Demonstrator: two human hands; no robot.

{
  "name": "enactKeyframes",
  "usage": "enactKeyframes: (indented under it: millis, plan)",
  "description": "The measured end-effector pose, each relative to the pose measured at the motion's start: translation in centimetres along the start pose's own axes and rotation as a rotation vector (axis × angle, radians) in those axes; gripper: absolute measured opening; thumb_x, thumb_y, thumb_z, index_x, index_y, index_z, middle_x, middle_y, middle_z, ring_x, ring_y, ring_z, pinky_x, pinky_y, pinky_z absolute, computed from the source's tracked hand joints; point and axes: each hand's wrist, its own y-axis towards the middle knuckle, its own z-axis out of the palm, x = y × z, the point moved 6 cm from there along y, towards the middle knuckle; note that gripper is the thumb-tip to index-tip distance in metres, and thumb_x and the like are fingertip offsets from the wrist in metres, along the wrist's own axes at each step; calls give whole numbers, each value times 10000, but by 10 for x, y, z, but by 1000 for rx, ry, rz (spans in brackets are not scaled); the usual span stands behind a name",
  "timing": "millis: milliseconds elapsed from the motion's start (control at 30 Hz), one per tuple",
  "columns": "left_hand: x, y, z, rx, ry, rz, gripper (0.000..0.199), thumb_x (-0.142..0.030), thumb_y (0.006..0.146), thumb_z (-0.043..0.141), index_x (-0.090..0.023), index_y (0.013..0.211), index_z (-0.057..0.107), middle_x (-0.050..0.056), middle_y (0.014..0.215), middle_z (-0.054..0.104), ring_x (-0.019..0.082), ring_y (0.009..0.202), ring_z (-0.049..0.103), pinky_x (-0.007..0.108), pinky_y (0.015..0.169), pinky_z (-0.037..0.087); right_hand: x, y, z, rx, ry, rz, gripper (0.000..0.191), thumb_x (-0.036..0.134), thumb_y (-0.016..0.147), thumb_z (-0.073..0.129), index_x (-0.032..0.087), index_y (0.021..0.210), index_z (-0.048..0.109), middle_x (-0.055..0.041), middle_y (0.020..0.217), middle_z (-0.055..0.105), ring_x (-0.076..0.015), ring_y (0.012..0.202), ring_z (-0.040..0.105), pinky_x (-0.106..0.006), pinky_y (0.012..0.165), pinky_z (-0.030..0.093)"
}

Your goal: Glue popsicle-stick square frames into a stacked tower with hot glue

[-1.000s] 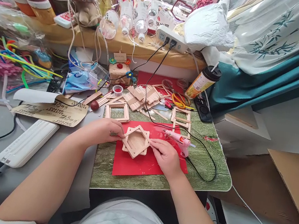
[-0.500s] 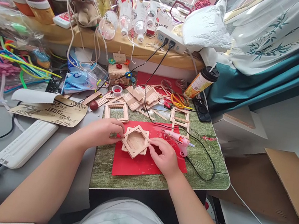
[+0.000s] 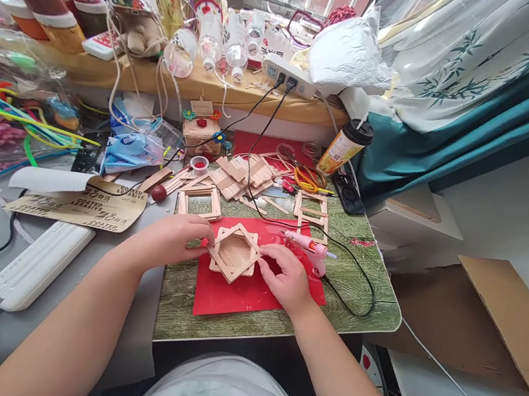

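A square popsicle-stick frame (image 3: 243,267) sits turned like a diamond on top of a stacked popsicle-stick base (image 3: 215,265), over a red sheet (image 3: 227,300). My left hand (image 3: 183,242) pinches the frame's left corner between thumb and fingers. At the opposite corner, the fingertips of my right hand (image 3: 285,277) close on the same frame. Just beyond the right hand lies a pink hot glue gun (image 3: 306,244) with its nozzle toward the left. Another stick frame (image 3: 200,203) rests behind my left hand, and a joined pair of frames (image 3: 312,217) lies at the right.
Behind are a pile of popsicle sticks (image 3: 248,175), orange-handled scissors (image 3: 309,180), a drink cup (image 3: 345,147) and a black phone (image 3: 348,193). A black cable (image 3: 371,290) loops at the right. Sandpaper (image 3: 85,205) and a white power strip (image 3: 37,265) lie left.
The camera view has shifted slightly, moving the scene left. Both hands keep hold of the diamond-turned frame, which stays on the base with little visible change.
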Motion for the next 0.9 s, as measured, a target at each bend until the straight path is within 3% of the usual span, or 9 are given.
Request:
enactKeyframes:
  millis: [167, 300, 600, 900]
  plan:
    - [1, -4, -7, -29, -6, -64, 224, -358, 1006, 649, -273, 1208, 695, 67, 1264, 744, 253, 1145, 716, 338, 931, 555, 0, -1, -5, -59, -13, -4, 200, 196, 1004, 721, 286, 1170, 786, -77, 1216, 801, -260, 1170, 766, -465, 1110, 615]
    - [7, -6, -6, 17, -52, -128, 282, -398, 966, 709, -283, 1223, 690, 45, 1214, 762, 238, 1084, 729, 313, 872, 562, 0, -1, -5, -50, -20, -1, 238, 188, 990, 730, 294, 1198, 780, -74, 1228, 801, -263, 1170, 769, -462, 1104, 622]
    - [4, -1, 0, 39, -87, -133, 228, -448, 1029, 651, -263, 1137, 729, 39, 1135, 774, 215, 953, 717, 307, 798, 529, -5, 0, -1, -19, 16, 31, 237, 155, 1008, 675, 275, 1170, 799, -74, 1160, 817, -242, 1108, 782, -432, 1037, 651]
    - [10, -1, 6, 58, -68, -106, 136, -351, 1019, 654, -279, 1114, 720, 37, 1157, 762, 236, 1027, 718, 319, 842, 525, 3, 2, -3, -26, 30, -1, 249, 133, 1008, 673, 276, 1147, 823, -66, 1104, 836, -227, 1028, 802, -407, 955, 679]
